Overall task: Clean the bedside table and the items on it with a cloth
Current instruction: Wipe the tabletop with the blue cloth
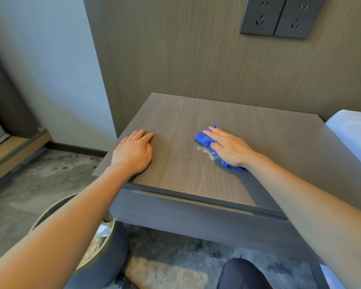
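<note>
A: The table (pixel 196 122) top is bare but for a pale wet smear (pixel 207 152). How best to clear it?

B: I'd press flat and sweep across the smear, then out to the edges.

A: And the hands?

B: The left hand (pixel 132 152) lies open, palm down near the left edge, holding nothing. The right hand (pixel 227 148), fingers spread, presses the blue cloth (pixel 202 138) onto the table just beside the smear.

We note two bare forearms entering from the lower corners of the frame, no sleeves, watches or rings visible. The left hand (pixel 133 152) and right hand (pixel 227 148) are ungloved. A dark-clothed knee (pixel 241 272) shows at bottom centre.
</note>
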